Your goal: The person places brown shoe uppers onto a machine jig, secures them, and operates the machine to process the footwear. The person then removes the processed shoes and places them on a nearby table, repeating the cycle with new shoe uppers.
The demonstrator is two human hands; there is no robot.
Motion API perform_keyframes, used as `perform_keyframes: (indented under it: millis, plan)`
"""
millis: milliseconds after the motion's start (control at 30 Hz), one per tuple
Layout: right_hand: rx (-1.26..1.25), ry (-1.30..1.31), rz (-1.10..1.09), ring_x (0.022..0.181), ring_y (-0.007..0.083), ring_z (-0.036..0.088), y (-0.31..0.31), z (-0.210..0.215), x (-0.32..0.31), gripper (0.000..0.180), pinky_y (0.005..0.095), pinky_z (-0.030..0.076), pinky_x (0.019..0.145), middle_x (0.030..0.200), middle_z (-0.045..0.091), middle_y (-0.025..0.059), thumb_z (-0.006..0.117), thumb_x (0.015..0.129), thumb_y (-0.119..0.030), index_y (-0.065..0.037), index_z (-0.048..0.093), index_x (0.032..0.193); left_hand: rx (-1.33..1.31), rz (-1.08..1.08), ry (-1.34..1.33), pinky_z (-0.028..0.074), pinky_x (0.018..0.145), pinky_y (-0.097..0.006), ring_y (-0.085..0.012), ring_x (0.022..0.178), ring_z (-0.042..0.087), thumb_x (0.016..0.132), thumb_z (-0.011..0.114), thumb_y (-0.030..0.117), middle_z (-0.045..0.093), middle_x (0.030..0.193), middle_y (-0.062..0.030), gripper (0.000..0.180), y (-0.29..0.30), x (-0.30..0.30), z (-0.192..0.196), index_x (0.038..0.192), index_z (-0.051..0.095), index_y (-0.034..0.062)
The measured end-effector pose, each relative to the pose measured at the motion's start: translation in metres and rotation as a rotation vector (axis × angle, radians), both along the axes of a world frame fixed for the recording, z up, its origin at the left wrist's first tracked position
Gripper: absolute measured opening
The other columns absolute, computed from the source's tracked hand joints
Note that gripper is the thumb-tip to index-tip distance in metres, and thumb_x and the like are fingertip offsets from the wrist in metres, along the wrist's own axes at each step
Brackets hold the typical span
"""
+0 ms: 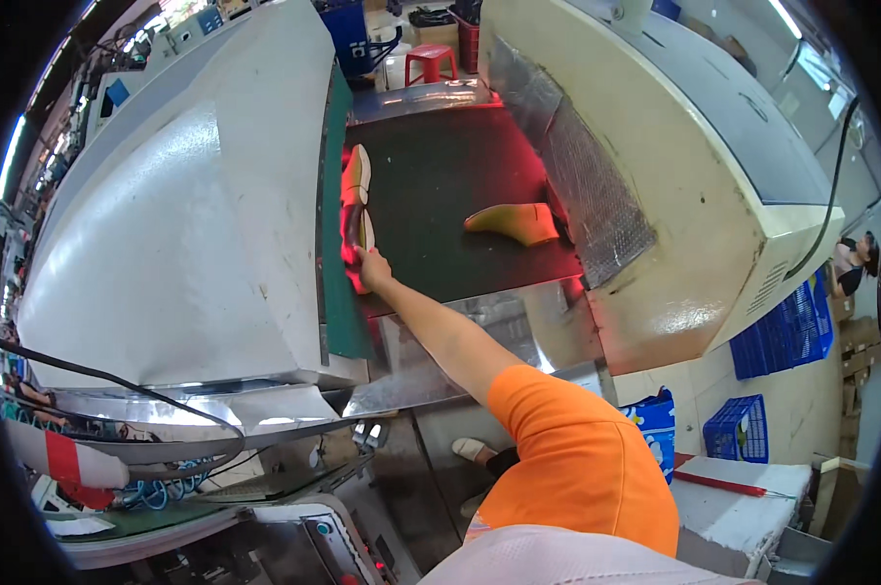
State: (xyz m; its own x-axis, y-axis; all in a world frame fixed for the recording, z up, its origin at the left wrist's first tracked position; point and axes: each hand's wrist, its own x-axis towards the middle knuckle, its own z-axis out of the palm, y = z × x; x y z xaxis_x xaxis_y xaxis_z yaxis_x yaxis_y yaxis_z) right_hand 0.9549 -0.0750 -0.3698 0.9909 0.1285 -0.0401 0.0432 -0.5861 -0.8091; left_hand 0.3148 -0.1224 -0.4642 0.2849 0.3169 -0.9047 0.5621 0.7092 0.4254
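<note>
My right hand [372, 268] reaches across a dark conveyor belt [431, 195] to its left edge. Its fingers are closed round the near end of a shoe [366, 230] with a pale sole. A second pale-soled shoe [362, 174] lies just beyond it, in line along the green flap. Red light glows over both, and their uppers are partly hidden. Farther right on the belt rests a yellowish piece shaped like a shoe last [512, 223], its toe pointing left. My left hand does not show.
A white machine housing [187, 195] with a green flap [335, 224] borders the belt on the left, a cream one [694, 185] on the right. Behind stands a red stool [431, 64]. Blue crates [738, 429] and a person [853, 261] are at the right.
</note>
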Motion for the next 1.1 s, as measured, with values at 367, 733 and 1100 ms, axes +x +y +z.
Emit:
perform_keyframes:
  millis: [367,733,1100]
  plan:
    - [0.3,-0.043,0.463,0.059,0.0158,0.051,0.026,-0.082,0.055,0.042,0.0334,0.042,0.047,0.074,0.054,0.0051,0.052,0.07,0.009,-0.012,0.047,0.105,0.027,0.152,0.095,0.045,0.072,-0.038,-0.0186,0.09,0.054,0.078,0.062,0.015,0.053,0.101,-0.0054,0.044,-0.031,-0.1,0.08,0.116,0.041,0.0095]
    - [0.277,-0.166,-0.211,0.08,0.0338,0.055,0.015,-0.055,0.051,0.028,0.0395,0.044,0.07,0.085,0.055,0.015,0.06,0.069,-0.006,-0.007,0.056,0.097,0.123,-0.039,0.192,0.043,0.06,-0.03,-0.0162,0.085,0.056,0.08,0.062,0.021,0.055,0.099,-0.0052,0.042,-0.05,-0.11,0.088,0.115,0.043,0.0091]
    - [0.828,0.595,0.053,0.08,0.0247,0.062,-0.032,-0.028,0.036,0.035,0.0323,0.049,0.076,0.094,0.062,0.017,0.039,0.076,0.007,0.006,0.054,0.108,0.529,-0.216,0.096,0.047,0.066,-0.029,-0.0163,0.074,0.057,0.081,0.042,0.01,0.059,0.081,-0.0091,0.022,-0.071,-0.13,0.073,0.099,0.05,0.0017]
